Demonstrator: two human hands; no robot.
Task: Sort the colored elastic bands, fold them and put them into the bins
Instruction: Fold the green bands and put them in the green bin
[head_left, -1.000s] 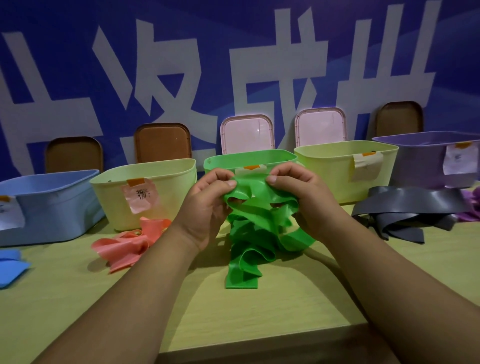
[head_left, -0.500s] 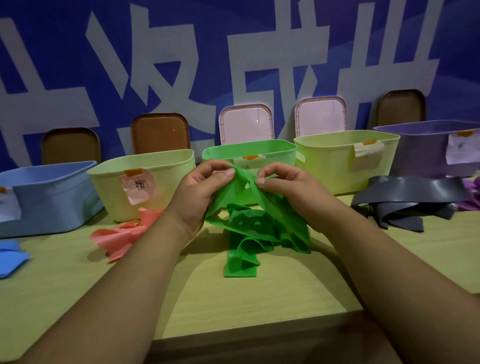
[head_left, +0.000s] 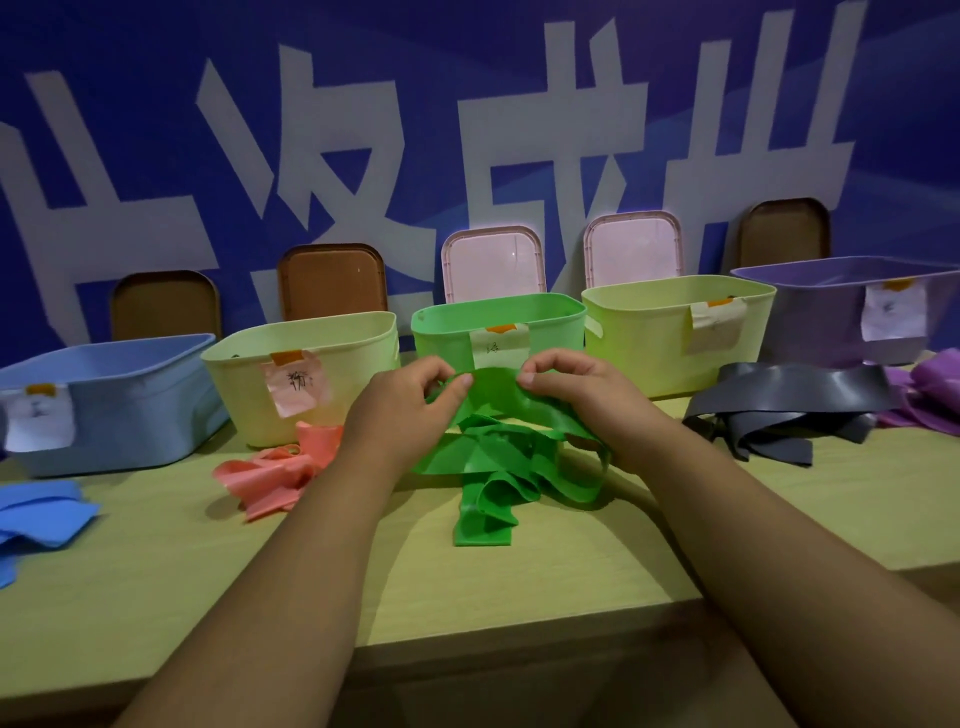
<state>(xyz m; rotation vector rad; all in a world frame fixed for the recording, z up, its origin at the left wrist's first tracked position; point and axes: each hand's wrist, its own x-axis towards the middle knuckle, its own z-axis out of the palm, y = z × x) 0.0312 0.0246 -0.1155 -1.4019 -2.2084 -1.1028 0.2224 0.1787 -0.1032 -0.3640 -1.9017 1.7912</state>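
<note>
Partly hidden by both wrists, the green elastic bands (head_left: 493, 462) form a tangle whose separate strips cannot be counted. The blue bands (head_left: 36, 514) are cut off at the left edge and the purple bands (head_left: 930, 400) at the right. The writing on the bins' paper labels is too small to read.

The green strips are flat, glossy and crumpled into loops. Their top edge is raised just near of the green bin (head_left: 441, 338), and one end trails onto the table (head_left: 519, 597). The left hand (head_left: 400, 410) and right hand (head_left: 587, 400) each pinch that top edge between thumb and fingers.

Five bins stand in a far row, with five lids propped behind them. Five heaps of bands lie on the table, counting the coral bands (head_left: 275, 473) and grey bands (head_left: 789, 410).
</note>
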